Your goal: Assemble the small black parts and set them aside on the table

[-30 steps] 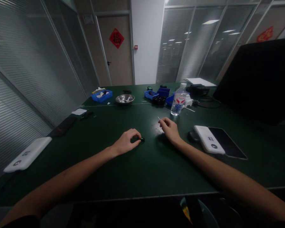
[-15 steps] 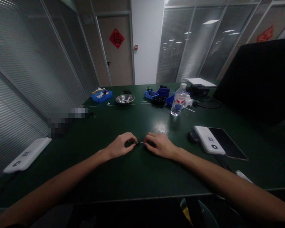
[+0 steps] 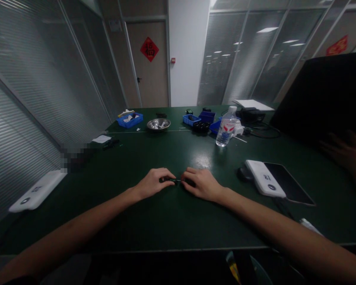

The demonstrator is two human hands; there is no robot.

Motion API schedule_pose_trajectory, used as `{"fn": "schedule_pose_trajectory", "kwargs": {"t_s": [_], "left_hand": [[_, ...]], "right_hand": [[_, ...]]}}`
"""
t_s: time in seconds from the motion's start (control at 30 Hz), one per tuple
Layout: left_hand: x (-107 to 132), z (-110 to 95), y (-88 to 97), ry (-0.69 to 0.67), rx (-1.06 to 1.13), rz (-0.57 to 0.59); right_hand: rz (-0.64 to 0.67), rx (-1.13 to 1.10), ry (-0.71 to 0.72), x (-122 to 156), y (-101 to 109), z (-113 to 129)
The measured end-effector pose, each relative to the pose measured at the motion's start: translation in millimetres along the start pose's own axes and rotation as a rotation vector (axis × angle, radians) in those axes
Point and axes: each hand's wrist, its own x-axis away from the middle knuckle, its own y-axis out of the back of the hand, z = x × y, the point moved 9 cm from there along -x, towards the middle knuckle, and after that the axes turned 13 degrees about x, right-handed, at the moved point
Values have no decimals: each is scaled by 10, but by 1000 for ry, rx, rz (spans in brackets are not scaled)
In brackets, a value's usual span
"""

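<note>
Right hand (image 3: 201,184) has come down beside the left hand (image 3: 156,183)

Smooth and dark green, the bench (image 3: 166,221) stretches from its straight front edge to both hands, with room ahead up to the bottle (image 3: 226,130) of clear plastic. Left fingers pinch a small dark piece (image 3: 175,181), its shape unclear; right fingers pinch a thin pale rod (image 3: 179,181), long axis sideways, pointing left at the piece. Whether these touch, I cannot tell. Rightward lies a rounded white power bank (image 3: 265,178). Farther off sits a shiny, round metal bowl (image 3: 152,127).
</note>
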Motion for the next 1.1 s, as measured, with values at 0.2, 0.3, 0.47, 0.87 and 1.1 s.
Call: {"fn": "schedule_pose_trajectory", "kwargs": {"t_s": [0.2, 0.3, 0.47, 0.87, 1.1], "left_hand": [[-8, -35, 22, -18, 122, 0], [-2, -23, 9, -36, 136, 11], [12, -39, -7, -42, 154, 0], [7, -60, 27, -46, 92, -83], [43, -67, -46, -108, 23, -24]], "right_hand": [[-34, 32, -37, 13, 47, -6], [-20, 43, -53, 9, 30, -11], [-5, 32, -44, 6, 25, 16], [44, 29, -29, -8, 12, 60], [59, 75, 14, 2, 23, 130]]}}
